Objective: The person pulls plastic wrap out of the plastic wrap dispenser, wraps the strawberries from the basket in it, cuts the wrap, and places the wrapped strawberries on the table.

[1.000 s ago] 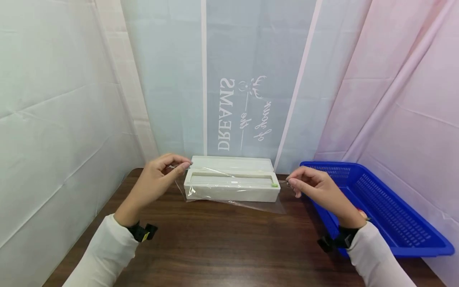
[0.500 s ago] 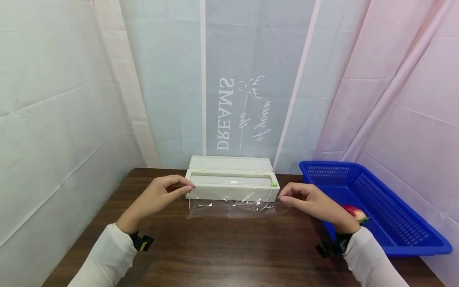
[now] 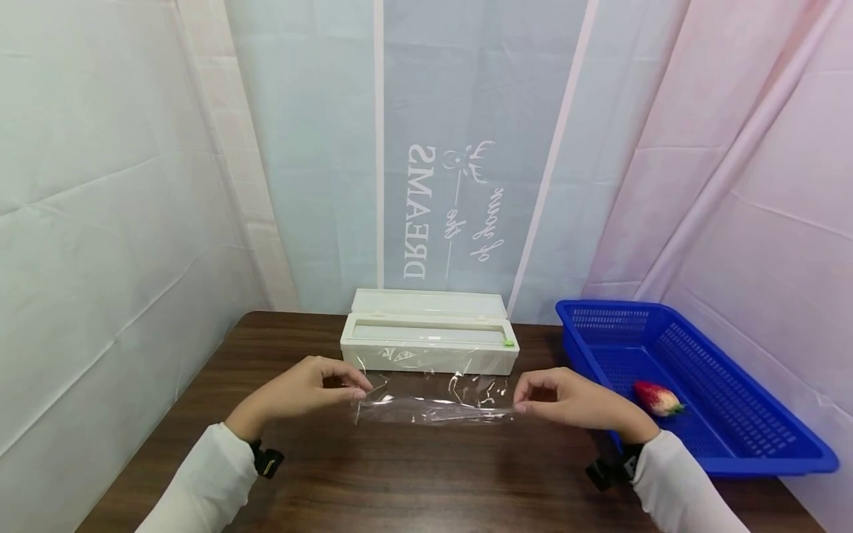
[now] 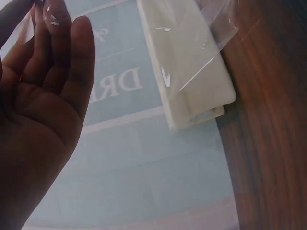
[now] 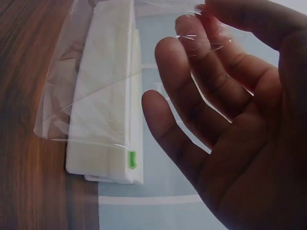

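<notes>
A sheet of clear plastic wrap [image 3: 433, 411] stretches between both hands in the head view. It runs from the front of a long white wrap dispenser box [image 3: 429, 360], whose lid [image 3: 429, 303] stands raised at the back. My left hand [image 3: 313, 389] pinches the wrap's left corner between thumb and fingers. At the right corner, my right hand [image 3: 569, 400] pinches it likewise. Both wrist views show the film [image 5: 62, 100] hanging over the box; a green slider [image 5: 132, 160] sits at the box's end. Part of each pinch is cut off at the wrist views' top edges.
A blue plastic basket [image 3: 753, 392] stands to the right on the brown wooden table [image 3: 413, 481]. In it lies a red and cream fruit-like thing [image 3: 656, 398] with a green tip. Cloth hangings surround the table at the back and sides.
Both hands have come down toward the table's front edge, drawing the wrap with them from over the box to in front of it. The right forearm no longer hides the red thing in the basket.
</notes>
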The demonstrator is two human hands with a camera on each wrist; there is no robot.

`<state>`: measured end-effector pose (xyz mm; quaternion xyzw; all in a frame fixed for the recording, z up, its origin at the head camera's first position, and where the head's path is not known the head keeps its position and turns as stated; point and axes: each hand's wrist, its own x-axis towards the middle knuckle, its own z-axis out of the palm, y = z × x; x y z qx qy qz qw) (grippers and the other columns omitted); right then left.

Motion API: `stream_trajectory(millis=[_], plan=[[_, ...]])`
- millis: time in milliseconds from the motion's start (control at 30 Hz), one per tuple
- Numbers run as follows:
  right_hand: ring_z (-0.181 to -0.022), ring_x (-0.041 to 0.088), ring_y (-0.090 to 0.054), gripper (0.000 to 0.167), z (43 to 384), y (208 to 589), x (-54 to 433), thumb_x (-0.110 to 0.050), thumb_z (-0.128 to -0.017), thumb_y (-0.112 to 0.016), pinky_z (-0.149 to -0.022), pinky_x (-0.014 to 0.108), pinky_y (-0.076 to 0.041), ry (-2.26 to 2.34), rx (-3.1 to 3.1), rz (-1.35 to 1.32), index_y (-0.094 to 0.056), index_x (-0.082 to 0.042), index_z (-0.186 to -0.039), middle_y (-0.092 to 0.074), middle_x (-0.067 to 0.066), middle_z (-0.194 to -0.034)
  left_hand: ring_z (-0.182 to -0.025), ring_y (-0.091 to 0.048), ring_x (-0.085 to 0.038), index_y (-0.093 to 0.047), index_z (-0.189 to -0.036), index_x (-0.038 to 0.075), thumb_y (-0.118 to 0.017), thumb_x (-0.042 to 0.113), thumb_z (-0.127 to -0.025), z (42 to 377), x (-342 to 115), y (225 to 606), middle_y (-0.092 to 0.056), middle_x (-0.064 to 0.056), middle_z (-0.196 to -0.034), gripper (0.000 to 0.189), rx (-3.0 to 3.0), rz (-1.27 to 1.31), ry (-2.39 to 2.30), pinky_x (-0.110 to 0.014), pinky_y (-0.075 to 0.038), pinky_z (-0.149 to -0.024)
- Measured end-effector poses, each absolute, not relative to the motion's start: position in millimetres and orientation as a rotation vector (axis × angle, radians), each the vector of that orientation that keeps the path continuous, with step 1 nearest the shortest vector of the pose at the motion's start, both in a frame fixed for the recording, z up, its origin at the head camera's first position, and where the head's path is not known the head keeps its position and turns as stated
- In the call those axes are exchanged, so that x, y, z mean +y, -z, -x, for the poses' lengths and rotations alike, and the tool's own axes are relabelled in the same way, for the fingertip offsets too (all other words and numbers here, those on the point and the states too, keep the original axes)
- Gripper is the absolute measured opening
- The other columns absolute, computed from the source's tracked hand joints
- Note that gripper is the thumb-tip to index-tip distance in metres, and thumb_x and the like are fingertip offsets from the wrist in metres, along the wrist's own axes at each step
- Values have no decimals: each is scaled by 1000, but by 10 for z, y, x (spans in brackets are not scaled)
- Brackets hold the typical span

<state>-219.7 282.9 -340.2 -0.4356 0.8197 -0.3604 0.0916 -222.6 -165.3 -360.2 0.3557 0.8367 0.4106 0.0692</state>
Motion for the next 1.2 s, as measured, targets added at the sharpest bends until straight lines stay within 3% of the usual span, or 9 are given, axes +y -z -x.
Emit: stream_trajectory(millis=[233,467,833,1000,1200], plan=[[-82,4,-60,5,2199,3526,2807,-16,-99,-66,-70,27,-54,1026,2360,1300,-67,-20,-98,-68,-3,-90,-82,-64,-9,-72,-95,25,-72,19,-95,2219,-1608,3698,-71,4,-87,6,2382,-1145,-1197,-27,-54,-68],[-78,1,-59,6,2177,3606,2781,-12,-97,-67,-67,25,-54,982,2319,1308,-68,-17,-96,-68,-3,-87,-74,-60,-5,-71,-92,24,-71,20,-95,2200,-1588,3757,-68,-2,-81,5,2304,-1174,-1162,-25,-53,-64],[-76,-2,-59,3,2152,3787,2737,-13,-95,-71,-65,24,-54,978,2277,1293,-67,-13,-94,-65,-12,-87,-77,-60,0,-72,-93,17,-74,26,-93,2185,-1559,3887,-68,13,-87,9,2292,-1184,-1051,-24,-53,-70],[-74,-3,-59,3,2123,3833,2734,-14,-95,-69,-63,22,-54,964,2198,1259,-67,-13,-95,-65,-15,-85,-79,-62,0,-73,-96,13,-74,25,-93,2162,-1551,3919,-69,12,-88,13,2188,-1156,-1062,-23,-54,-72],[-80,-1,-63,14,2079,3860,2737,-24,-97,-69,-73,23,-53,918,2152,1208,-67,-13,-106,-69,-15,-86,-76,-64,-2,-71,-104,3,-75,21,-92,2145,-1571,3955,-70,8,-86,22,2041,-1111,-1074,-23,-55,-69]])
